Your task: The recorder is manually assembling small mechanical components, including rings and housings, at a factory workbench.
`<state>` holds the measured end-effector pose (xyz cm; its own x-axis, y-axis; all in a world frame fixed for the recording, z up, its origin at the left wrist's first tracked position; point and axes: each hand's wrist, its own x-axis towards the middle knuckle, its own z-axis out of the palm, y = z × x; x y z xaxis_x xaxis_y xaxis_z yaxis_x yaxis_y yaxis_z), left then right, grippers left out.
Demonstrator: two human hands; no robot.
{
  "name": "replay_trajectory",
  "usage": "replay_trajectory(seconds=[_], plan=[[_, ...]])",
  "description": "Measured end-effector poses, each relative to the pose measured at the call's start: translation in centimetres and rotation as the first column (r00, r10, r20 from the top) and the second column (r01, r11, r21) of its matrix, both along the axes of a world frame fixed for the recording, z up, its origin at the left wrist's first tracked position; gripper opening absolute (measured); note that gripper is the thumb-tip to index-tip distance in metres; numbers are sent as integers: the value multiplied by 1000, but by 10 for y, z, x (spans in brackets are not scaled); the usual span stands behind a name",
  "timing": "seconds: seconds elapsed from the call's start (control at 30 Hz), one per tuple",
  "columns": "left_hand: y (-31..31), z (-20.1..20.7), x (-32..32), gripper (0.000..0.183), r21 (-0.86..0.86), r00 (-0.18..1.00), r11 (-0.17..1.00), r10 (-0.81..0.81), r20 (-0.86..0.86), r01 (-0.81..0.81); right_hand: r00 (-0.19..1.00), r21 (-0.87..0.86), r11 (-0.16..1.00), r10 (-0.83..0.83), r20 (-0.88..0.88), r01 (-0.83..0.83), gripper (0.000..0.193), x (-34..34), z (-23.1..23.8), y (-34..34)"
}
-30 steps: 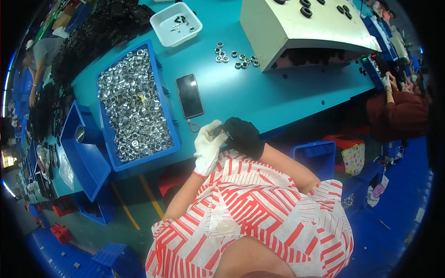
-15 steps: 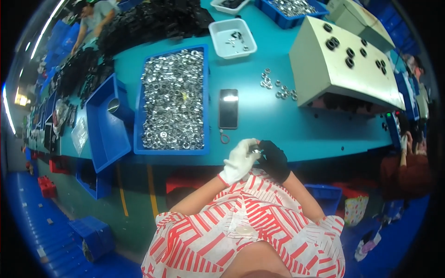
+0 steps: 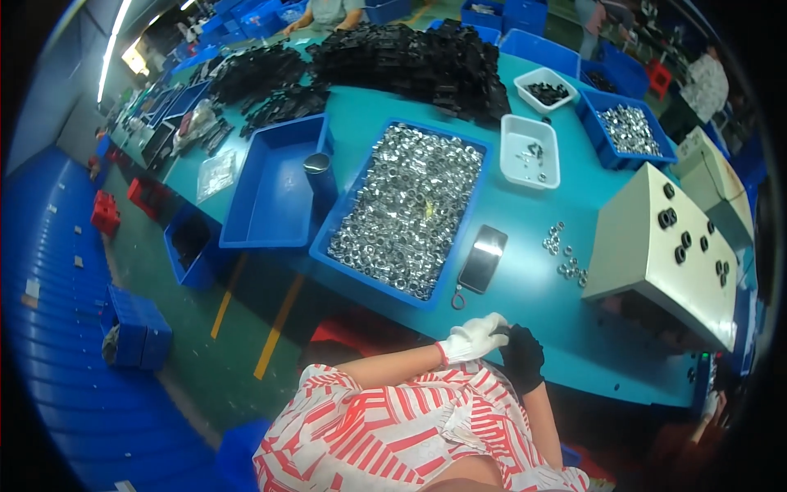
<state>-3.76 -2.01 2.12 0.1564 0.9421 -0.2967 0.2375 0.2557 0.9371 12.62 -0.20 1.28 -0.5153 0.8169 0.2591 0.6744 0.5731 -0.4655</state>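
- White-gloved left hand (image 3: 475, 339) and black-gloved right hand (image 3: 523, 359) met low, right of centre, fingers (image 3: 495, 321) curled in; what they gripped, if anything, I couldn't tell.
- The silvery piece glimpsed between them half a second earlier was hidden, leaving its progress unclear.
- The view had swung: metal rings (image 3: 410, 213) filled a blue bin (image 3: 370, 284) mid-frame, phone (image 3: 484, 261) beside it on the tabletop (image 3: 525, 217).

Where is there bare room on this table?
Bare teal tabletop lies between the black-gloved right hand and the cream box, nearer than the loose metal rings. Crowded: the far side, under heaped black parts, and left of the smartphone, with blue bins.
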Motion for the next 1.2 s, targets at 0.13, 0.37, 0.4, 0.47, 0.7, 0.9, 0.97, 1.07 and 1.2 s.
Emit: replay_trajectory(seconds=[0.13,0.37,0.4,0.47,0.7,0.9,0.97,1.07,1.2], plan=[[5,15,1,28,51,999,999,5,-52,-2,997,8,1000,11,-80,-11,23,-2,9,1],[14,11,-11,29,-226,989,974,60,138,-28,953,-300,954,-107,-283,18,25,-14,-7,0],[15,13,-14,29,-222,988,974,68,136,-36,923,-444,896,-154,-352,-20,28,-15,-9,1],[18,19,-19,31,-204,990,978,-6,144,36,893,-647,759,-240,-382,-73,34,-10,-3,3],[23,15,-2,30,-239,954,971,82,289,-11,916,-179,977,-173,-362,114,28,-3,4,10],[12,-1,6,35,-371,708,928,275,651,-19,914,-44,998,15,-405,-36,28,5,14,-4],[19,8,-7,33,-245,773,970,158,614,-4,838,-199,980,-115,-534,8,37,-4,12,-1],[34,35,-19,32,328,989,937,-90,-115,123,886,-93,989,57,-460,-112,44,-7,7,23],[29,-5,-27,37,-298,609,954,228,760,16,855,-464,885,-274,-439,46,42,-21,23,22]])
